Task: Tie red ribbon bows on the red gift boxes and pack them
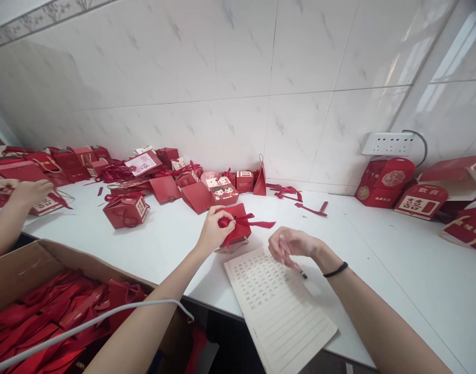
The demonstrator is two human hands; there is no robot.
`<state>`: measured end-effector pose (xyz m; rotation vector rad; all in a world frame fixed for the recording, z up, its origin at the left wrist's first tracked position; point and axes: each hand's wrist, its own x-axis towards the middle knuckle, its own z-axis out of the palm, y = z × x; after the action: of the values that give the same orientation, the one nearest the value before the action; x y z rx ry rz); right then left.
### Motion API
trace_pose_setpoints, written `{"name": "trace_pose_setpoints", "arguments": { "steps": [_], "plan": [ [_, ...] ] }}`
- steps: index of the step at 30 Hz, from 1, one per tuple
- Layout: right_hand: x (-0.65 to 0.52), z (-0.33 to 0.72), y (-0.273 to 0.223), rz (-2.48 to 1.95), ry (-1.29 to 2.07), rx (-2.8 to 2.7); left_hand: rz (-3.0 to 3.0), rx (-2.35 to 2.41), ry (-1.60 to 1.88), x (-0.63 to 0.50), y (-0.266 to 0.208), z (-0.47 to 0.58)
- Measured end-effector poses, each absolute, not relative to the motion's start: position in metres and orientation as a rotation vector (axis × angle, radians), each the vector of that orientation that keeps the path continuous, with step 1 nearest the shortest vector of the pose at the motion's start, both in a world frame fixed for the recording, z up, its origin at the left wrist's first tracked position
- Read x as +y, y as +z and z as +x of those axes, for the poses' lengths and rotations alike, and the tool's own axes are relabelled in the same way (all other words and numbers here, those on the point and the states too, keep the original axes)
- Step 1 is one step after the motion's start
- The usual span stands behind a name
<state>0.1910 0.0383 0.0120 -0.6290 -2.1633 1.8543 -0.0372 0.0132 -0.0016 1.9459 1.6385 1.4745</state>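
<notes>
My left hand (216, 226) is closed on the red ribbon of a small red gift box (238, 236), pinching it at the top. A loose ribbon tail (263, 224) points right from the box. To the right of the box my right hand (290, 245) hovers above a lined notebook (277, 304), fingers loosely bent and apart, slightly blurred, holding nothing that I can see. The dark end of a pen (302, 274) shows just below its fingers; the rest is hidden. Handwritten rows cover the notebook's upper part, and its lower end overhangs the table edge.
A cardboard box (39, 259) of red ribbon-tied pieces stands at lower left, with a pale cable (105, 316) crossing it. Red gift boxes (126, 210) line the wall. Ribbon scraps (288, 194) lie behind. Another person's hands (31, 195) work at far left. More boxes (384, 182) stand right.
</notes>
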Motion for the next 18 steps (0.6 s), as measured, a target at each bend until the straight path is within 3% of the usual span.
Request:
{"name": "trace_pose_setpoints", "arguments": {
  "steps": [3, 10, 18],
  "plan": [
    [0.014, 0.168, 0.015, -0.679, 2.124, -2.331, 1.962, 1.646, 1.462, 0.013, -0.002, -0.034],
    [-0.022, 0.096, -0.028, -0.914, 1.753, -1.661, 2.037, 1.625, 1.442, 0.008, -0.005, -0.023],
    [-0.016, 0.101, -0.032, -0.95, 1.557, -1.623, 1.988, 1.624, 1.458, 0.007, -0.007, -0.023]
  ]
}}
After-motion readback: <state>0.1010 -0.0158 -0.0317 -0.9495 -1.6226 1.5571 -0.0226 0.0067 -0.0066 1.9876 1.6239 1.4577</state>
